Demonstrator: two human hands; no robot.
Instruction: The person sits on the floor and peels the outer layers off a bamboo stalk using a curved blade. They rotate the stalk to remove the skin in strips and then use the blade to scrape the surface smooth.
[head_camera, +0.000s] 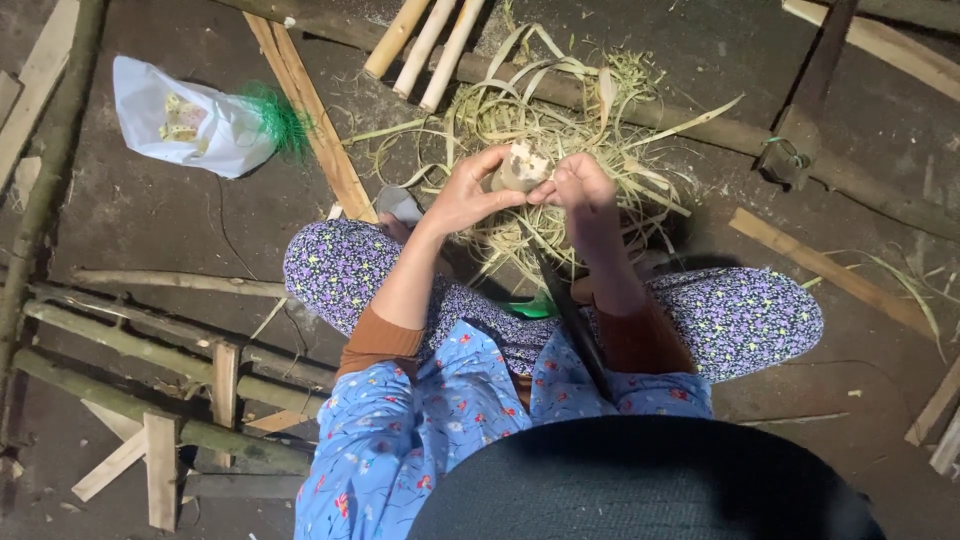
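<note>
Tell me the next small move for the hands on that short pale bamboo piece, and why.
Probably peel the strip away: the left hand grips the short pale bamboo piece while the right hand pinches its top edge, above a heap of pale bamboo shavings.

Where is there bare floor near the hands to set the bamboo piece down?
Bare floor lies between the white plastic bag and the flowered left knee, and right of the shavings pile before the flat wooden slat. Crowded: the shavings under both hands, and the bamboo pole frame.
</note>
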